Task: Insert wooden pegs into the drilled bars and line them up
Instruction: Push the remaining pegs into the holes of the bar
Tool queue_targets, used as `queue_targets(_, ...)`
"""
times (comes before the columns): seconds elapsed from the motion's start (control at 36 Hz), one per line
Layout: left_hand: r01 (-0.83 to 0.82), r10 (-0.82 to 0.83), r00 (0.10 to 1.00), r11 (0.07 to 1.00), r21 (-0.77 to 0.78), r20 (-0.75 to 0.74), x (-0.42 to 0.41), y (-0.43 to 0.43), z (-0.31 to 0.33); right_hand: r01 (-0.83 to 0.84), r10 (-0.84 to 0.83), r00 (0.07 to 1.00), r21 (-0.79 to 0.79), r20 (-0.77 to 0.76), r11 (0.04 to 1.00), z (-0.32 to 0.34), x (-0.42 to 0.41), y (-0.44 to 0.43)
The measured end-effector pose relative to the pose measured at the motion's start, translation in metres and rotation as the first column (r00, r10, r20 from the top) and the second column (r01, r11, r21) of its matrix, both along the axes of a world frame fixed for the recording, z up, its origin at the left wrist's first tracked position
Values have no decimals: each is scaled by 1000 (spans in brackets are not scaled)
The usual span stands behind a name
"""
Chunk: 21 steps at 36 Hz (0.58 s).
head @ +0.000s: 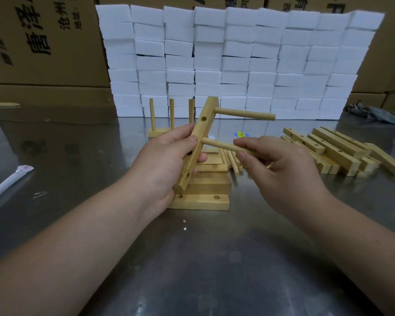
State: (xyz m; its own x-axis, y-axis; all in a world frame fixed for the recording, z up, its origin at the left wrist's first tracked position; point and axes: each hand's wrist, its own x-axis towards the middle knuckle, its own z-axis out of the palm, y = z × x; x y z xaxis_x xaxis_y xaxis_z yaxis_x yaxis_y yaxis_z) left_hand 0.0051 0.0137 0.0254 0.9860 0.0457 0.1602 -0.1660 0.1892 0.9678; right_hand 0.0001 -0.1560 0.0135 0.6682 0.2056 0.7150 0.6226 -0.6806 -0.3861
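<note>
My left hand grips a drilled wooden bar, held tilted above the table. One peg sticks out of the bar near its top end, pointing right. My right hand pinches a second peg, whose left end meets the bar's middle at a hole. Two empty holes show on the bar's face. Under my hands lie several drilled bars stacked flat, with loose pegs beside them.
A bar with three upright pegs stands behind my left hand. A heap of drilled bars lies at the right. White foam blocks form a wall at the back, cardboard boxes behind. A white wrapped stick lies at the left.
</note>
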Motion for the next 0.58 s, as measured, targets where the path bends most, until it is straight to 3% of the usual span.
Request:
queue_targets(0.22,83,-83,996,997,4,37,-4,-4,1,12,-13,1000,42,21,999,-2,2,-3)
queue_targets(0.58,88,-98,993,985,147,59,-12,-7,1,12,-8,997,-51,79,999,-1,-1,1)
